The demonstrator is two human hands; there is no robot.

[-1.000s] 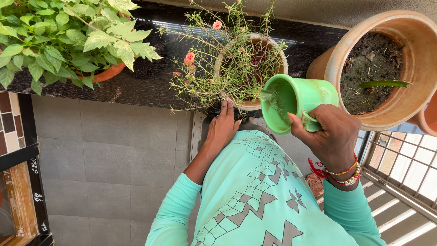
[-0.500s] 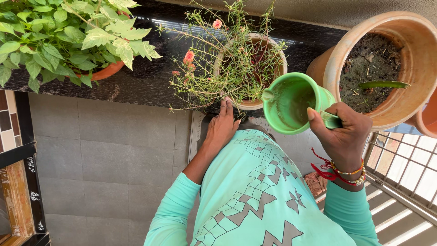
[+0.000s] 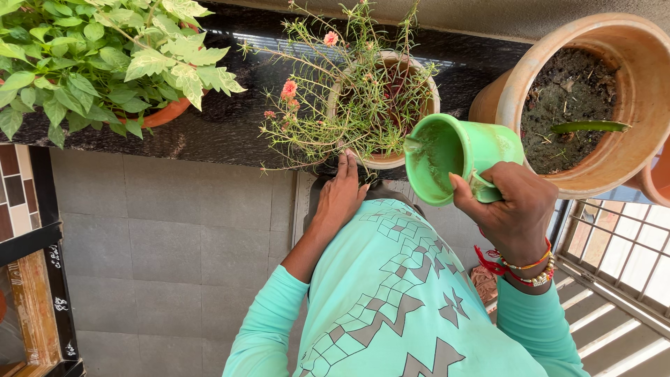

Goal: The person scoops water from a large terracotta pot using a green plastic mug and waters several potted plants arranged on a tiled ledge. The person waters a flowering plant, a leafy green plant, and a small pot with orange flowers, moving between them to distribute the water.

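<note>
Currently right hand (image 3: 513, 213) has its fingers wrapped round the handle of a green mug (image 3: 453, 159), tipped on its side, mouth toward the flowering pot (image 3: 385, 105) at the front edge of the dark ledge (image 3: 223, 129). Left hand (image 3: 340, 195) rests flat just below that pot (fingers loose, holding nothing). Big clay pot (image 3: 593, 105) sits at the ledge's right end.

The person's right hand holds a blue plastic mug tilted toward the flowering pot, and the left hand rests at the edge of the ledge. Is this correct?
Not quite: the mug is green, not blue, as the head view shows. The right hand does hold it tilted toward the flowering pot, and the left hand does rest at the ledge edge.
</note>
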